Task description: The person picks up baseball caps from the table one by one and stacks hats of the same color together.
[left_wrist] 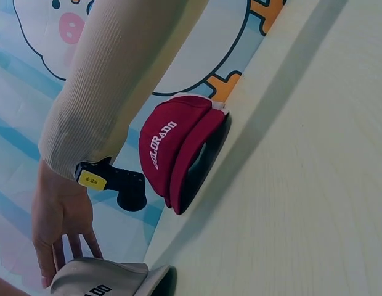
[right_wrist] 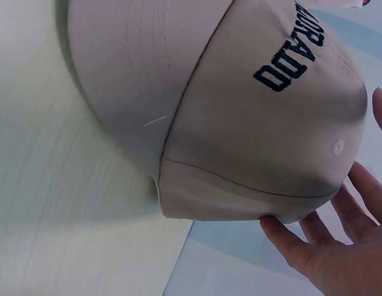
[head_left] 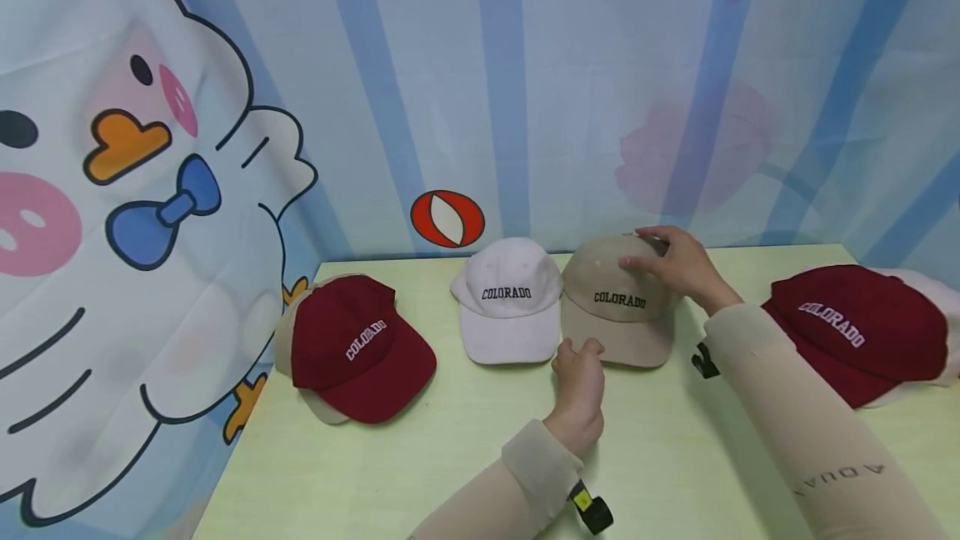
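Note:
A beige baseball cap (head_left: 615, 282) lettered COLORADO stands on the table, its brim toward me. My right hand (head_left: 678, 265) touches its crown from the right, fingers at the top and back, thumb toward the front. Up close in the right wrist view, the fingers (right_wrist: 357, 200) lie along the far side of the crown, while the thumb is apart from the cloth. At the brim's front edge is my left hand (head_left: 581, 394), its fingertips overlapping the brim; I cannot tell whether they pinch it. A white COLORADO cap (head_left: 510, 294) stands close against the beige one's left side.
On the left, a dark red cap (head_left: 341, 344) sits over a beige one (head_left: 283, 340). Another dark red cap (head_left: 862, 323) lies at the right with a pale cap (head_left: 926, 294) beneath it, beside my right sleeve. A printed cloth backdrop (head_left: 450, 107) rises behind the table (head_left: 337, 482).

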Tool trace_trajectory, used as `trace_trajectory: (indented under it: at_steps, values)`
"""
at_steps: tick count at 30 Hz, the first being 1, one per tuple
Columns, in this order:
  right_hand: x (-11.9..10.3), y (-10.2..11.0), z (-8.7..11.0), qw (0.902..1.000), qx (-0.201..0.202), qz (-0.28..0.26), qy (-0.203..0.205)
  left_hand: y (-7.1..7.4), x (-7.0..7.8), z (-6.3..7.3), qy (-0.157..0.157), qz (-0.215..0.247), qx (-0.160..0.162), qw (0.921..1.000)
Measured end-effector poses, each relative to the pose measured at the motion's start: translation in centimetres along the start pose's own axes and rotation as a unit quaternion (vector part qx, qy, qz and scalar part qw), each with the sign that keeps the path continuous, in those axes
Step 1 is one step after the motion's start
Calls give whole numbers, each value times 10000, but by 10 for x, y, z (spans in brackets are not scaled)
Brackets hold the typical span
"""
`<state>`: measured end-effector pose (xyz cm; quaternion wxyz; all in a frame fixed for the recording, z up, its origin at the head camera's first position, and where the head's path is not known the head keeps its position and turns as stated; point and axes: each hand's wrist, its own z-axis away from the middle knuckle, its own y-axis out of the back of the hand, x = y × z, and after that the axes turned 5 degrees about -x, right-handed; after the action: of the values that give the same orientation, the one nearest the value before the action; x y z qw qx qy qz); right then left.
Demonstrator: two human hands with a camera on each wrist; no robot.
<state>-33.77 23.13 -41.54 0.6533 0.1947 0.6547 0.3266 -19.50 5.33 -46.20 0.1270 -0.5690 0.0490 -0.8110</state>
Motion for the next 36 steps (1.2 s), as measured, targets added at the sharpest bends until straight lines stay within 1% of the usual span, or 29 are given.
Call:
trace_trajectory:
  at_steps: [5, 13, 18, 21, 25, 28, 32, 36]
  values:
    - [5, 6, 8, 10000, 32, -42, -77, -4, 2, 6, -112, -148, -41, 9998]
    - [15, 15, 21, 9998, 89, -192, -37, -12, 2, 12, -288, -55, -262, 9992]
    - [20, 18, 31, 9999, 138, -30, 38, -17, -2, 13, -479, 173, -485, 9975]
    - [22, 21, 39, 9998, 184, 62, 92, -23, -4, 14, -595, 239, -561, 9964]
    - [24, 27, 53, 9996, 239, 109, 62, -31, -6, 13, -746, 297, -664, 9946]
    - [27, 32, 64, 9996, 245, 162, -14, -38, -10, 10, -813, 510, -783, 9923]
    - [31, 37, 76, 9992, 259, 300, -59, -43, -16, 8, -726, 810, -950, 9895]
    - [37, 41, 88, 9983, 310, 474, -135, -50, -19, 8, -540, 886, -1092, 9886]
